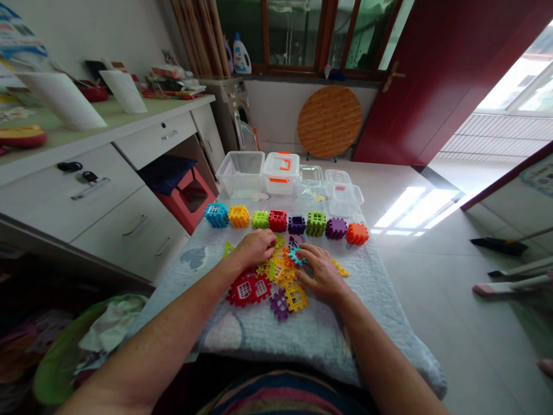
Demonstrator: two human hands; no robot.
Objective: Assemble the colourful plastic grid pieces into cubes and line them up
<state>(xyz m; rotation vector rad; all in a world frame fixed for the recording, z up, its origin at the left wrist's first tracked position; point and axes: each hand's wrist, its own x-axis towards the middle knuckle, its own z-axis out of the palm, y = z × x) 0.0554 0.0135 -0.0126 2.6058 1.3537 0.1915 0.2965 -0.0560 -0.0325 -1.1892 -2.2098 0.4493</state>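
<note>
Several interlocking plastic tiles lie in a loose pile in the middle of the cloth-covered table. My left hand (258, 246) is at the pile's far left side, fingers curled in beside a light green tile (280, 240); what they grip is hidden. My right hand (318, 266) rests on the pile's right side, fingers apart, fingertips touching a blue tile (297, 255). Nearer me are red tiles (244, 290) with white window grids, a purple tile (280, 305) and a yellow tile (296, 297). Another yellow tile (341, 268) lies right of my right hand.
Beyond the pile, a row of tile cubes runs from a blue cube (216, 215) to an orange cube (357, 233). Behind it stand an open clear bin (241, 174), a lidded clear box (281, 173) and smaller clear containers (344, 199). White drawers (108, 202) are at left.
</note>
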